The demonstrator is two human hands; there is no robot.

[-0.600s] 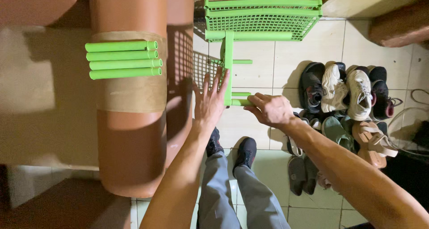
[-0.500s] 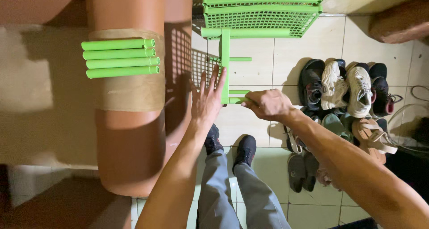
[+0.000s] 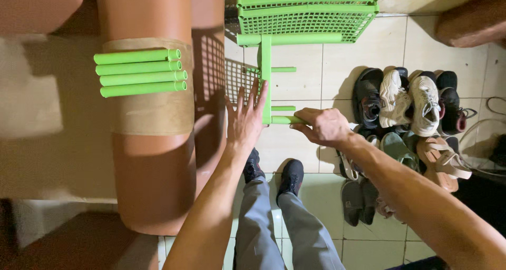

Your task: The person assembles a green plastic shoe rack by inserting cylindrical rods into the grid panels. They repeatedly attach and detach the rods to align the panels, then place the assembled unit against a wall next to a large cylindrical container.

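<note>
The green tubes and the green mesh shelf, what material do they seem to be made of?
The green tubes look like moulded plastic: uniform bright colour, smooth slightly glossy surface, hollow ends. The mesh shelf looks like the same plastic, with a fine moulded grid. The right hand grips one such tube.

Left hand (image 3: 245, 120) flat, fingers spread, right hand (image 3: 326, 126) curled, both arms outstretched

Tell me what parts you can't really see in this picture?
- Head view: where the short green tube ends, hidden inside the right hand.
- Head view: the far side of the green mesh shelf, cut off by the top edge.
- Head view: the lower shoes, hidden under the right forearm.
- Head view: whether the left hand presses the upright green post or only lies against it.
</note>
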